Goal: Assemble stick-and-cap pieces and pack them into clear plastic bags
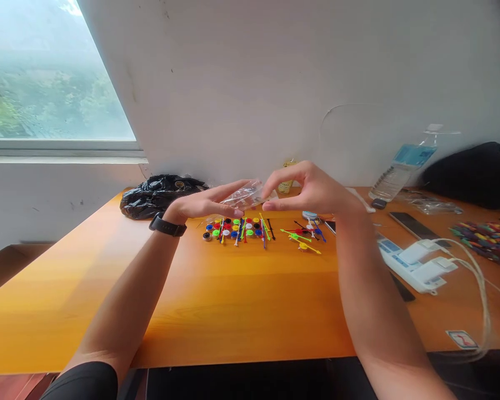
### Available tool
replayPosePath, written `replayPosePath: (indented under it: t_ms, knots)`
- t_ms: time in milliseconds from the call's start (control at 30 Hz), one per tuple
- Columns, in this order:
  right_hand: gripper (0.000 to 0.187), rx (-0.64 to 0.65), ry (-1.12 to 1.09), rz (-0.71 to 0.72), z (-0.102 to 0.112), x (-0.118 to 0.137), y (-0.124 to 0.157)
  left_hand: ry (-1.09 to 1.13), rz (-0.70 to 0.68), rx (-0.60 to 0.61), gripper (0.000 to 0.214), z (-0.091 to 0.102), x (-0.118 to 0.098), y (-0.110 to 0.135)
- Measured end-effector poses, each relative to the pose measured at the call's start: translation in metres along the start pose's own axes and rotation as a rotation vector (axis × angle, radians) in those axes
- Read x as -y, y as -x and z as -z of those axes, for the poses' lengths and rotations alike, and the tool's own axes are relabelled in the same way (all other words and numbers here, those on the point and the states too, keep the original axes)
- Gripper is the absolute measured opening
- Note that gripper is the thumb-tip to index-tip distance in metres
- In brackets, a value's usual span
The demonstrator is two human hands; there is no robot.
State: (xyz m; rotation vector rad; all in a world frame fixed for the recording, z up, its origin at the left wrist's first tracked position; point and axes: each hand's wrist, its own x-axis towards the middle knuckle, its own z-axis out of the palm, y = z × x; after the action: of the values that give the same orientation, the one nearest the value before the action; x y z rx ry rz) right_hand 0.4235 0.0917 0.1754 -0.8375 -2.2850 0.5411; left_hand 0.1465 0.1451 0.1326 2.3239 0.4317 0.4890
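Above the back half of the table, my left hand [208, 203] holds a clear plastic bag [245, 194], with the thumb along its lower edge. My right hand [304, 189] meets the bag from the other side, thumb and index finger bent toward each other at its edge. What lies between those right fingertips is too small to make out. Below the hands, rows of small coloured discs [236, 228] and thin arrow-shaped plastic spinners [268, 229] lie on the wood. A second, looser group of coloured arrow spinners [304, 236] lies to the right.
A black plastic bag [158, 194] sits at the back left of the table [233, 311]. On the right are a water bottle [404, 166], a phone [414, 226], a white power strip [412, 264] with plugs and cables, and a multicoloured pile [483, 239]. A yellow packet [286, 180] stands behind my right hand.
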Motion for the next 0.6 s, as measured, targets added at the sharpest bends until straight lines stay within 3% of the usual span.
replayPosePath:
  t_ms: [200,367,600]
  knots:
    - [0.032,0.237,-0.113,-0.016,-0.006,0.005,-0.004,0.071,-0.034,0.122,0.077,-0.001,0.002,-0.004]
    - [0.035,0.408,-0.133,0.005,-0.015,0.003,-0.008,0.126,0.021,0.174,0.08,-0.008,-0.005,-0.008]
    - [0.038,0.469,-0.139,0.055,-0.02,-0.008,-0.01,0.186,0.025,0.186,0.078,-0.014,-0.003,-0.009]
